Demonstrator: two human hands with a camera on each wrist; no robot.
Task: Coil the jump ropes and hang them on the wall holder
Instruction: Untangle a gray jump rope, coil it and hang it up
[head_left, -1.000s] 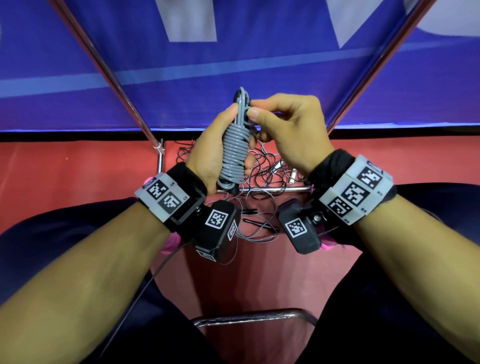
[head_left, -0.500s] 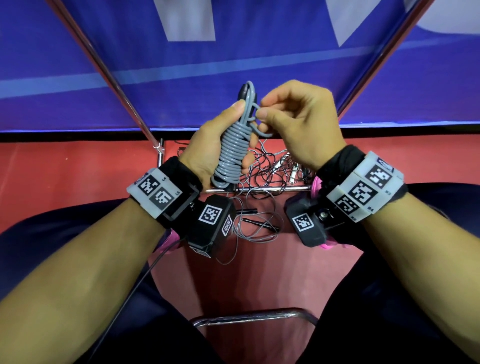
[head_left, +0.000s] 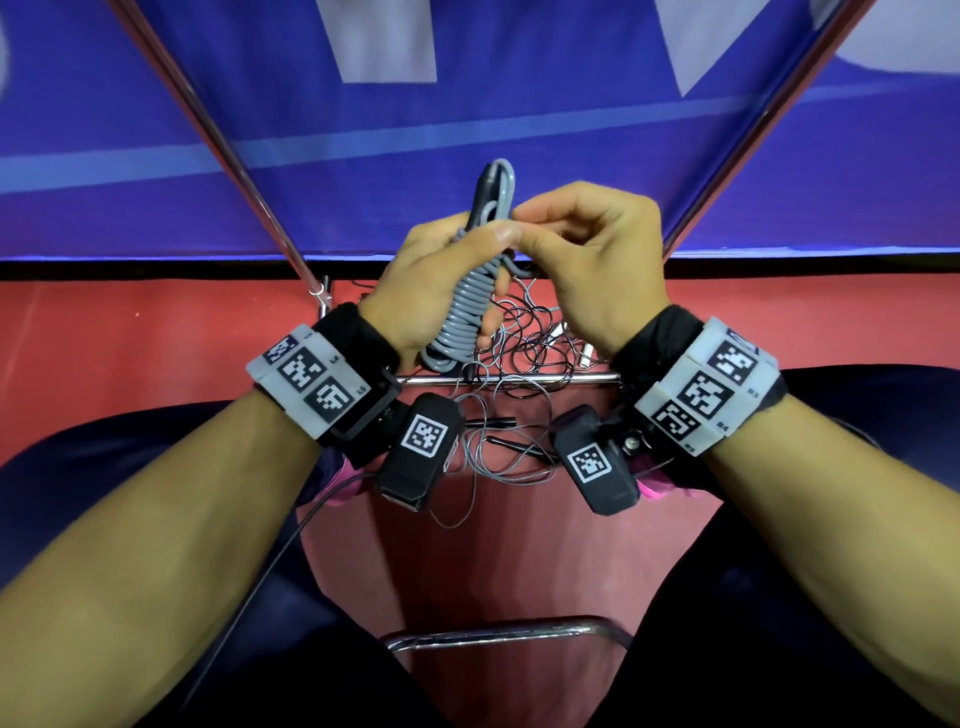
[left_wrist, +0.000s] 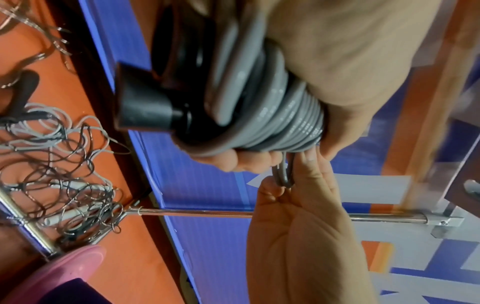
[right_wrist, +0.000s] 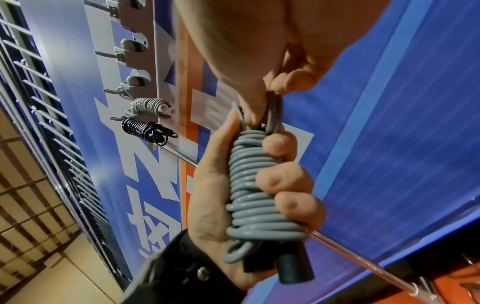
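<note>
Before the blue wall, our left hand clenched round the grey jump rope, its turns wound tight over the black handles. Beside it our right hand pinched the rope's short loop at the bundle's top (the tying-off step, we judged). Next that loop wanted tucking under a turn, then the bundle carrying to the wall holder, where a grey coil and a black coil hung.
</note>
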